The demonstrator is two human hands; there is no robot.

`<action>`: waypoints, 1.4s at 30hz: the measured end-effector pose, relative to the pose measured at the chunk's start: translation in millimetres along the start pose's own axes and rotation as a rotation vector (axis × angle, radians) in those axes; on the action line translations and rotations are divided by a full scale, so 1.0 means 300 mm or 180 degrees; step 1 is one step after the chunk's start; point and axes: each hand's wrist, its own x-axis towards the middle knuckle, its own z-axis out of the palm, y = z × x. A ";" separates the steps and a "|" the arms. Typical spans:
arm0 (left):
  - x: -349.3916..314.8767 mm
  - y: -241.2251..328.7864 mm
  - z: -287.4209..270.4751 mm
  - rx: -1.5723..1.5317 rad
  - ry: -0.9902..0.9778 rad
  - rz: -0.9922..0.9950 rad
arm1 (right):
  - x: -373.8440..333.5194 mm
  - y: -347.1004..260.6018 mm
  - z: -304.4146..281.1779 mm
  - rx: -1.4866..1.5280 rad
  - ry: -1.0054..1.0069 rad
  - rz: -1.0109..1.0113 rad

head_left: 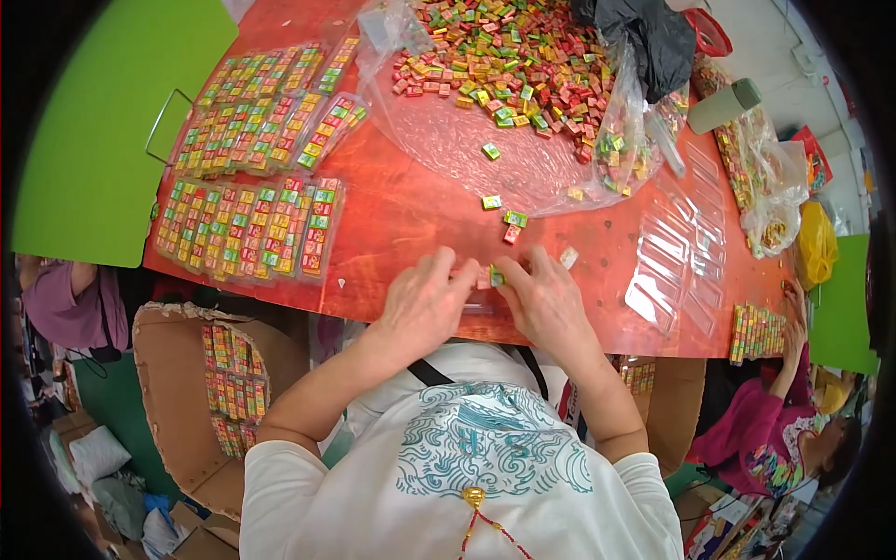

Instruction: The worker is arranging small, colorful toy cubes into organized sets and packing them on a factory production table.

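At the table's near edge my left hand and my right hand come together with bent fingers. The left fingertips pinch a small pinkish-red box; the right ones close on a small green box right beside it. Below the fingers lies a narrow clear plastic tray, partly hidden by my hands. Just beyond them, a green-and-yellow box and a red box lie loose. Two more loose boxes sit farther off, toward a big heap of small colourful boxes on plastic sheeting.
Filled trays are stacked in groups on the left of the red table. Nested clear trays lie at right. A grey-green bottle and black bag stand beyond. Cardboard boxes flank me; a co-worker sits at right.
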 end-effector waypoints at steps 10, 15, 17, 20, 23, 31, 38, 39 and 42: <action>-0.050 0.003 0.066 -0.0035 -0.0137 0.0489 | -0.135 0.060 0.041 0.0597 0.0064 0.0298; -0.069 -0.014 0.042 -0.0400 0.0180 0.0118 | -0.161 0.081 0.044 0.0750 0.0329 0.0586; -0.065 -0.010 0.054 -0.0384 0.0114 0.0194 | -0.168 0.093 0.061 0.0692 0.0349 0.0542; -0.076 -0.003 0.102 -0.0267 -0.0236 0.0258 | -0.171 0.103 0.086 0.0555 0.0449 0.0363; -0.090 -0.009 0.144 -0.0018 -0.0619 0.0291 | -0.172 0.110 0.098 0.0504 0.0578 0.0128; -0.087 -0.012 0.144 0.0166 -0.0677 0.0346 | -0.184 0.101 0.105 0.0412 0.0550 0.0088; -0.078 -0.039 0.101 -0.0769 -0.0700 0.0021 | -0.212 0.112 0.133 0.0211 0.0761 -0.0110; -0.078 -0.054 0.089 -0.1079 -0.0796 -0.0072 | -0.211 0.107 0.132 0.0163 0.0753 -0.0133; -0.089 -0.095 0.063 -0.3747 -0.0121 -0.0782 | -0.213 0.098 0.123 0.0323 0.0997 -0.0131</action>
